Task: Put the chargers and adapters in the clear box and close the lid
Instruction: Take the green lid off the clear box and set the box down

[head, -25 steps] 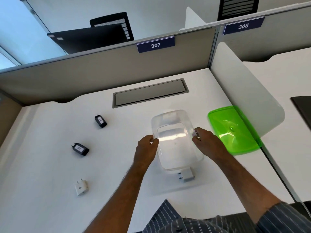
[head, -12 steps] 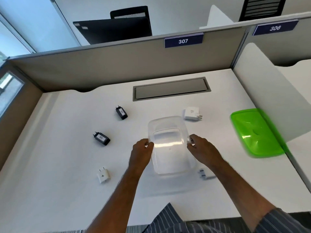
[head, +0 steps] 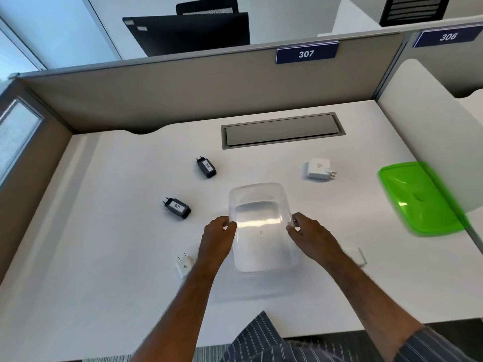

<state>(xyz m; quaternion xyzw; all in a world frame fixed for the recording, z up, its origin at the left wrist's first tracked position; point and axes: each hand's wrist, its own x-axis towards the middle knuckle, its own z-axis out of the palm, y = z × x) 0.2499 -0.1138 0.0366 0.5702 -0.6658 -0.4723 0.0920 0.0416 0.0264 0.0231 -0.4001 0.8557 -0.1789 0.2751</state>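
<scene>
Since 0.5 s ago, little has shifted: box (head: 262,228) is kept mid-desk, gripped at both long sides by left hand (head: 219,232) and right hand (head: 309,235). Judged light, stiff, slick; rim holds best. Lid (head: 418,198) lies well right; 5 chargers outside.

clear box (head: 262,228) open, empty, mid-desk; green lid (head: 418,199) off, right; two black chargers (head: 206,167) left; white adapters (head: 319,169) scattered

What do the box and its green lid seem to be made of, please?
Box: clear, glossy plastic by the look of it; the desk shows through and a bright glare band crosses it. Lid: translucent green plastic, also glossy, with white highlights on its moulded surface.
</scene>
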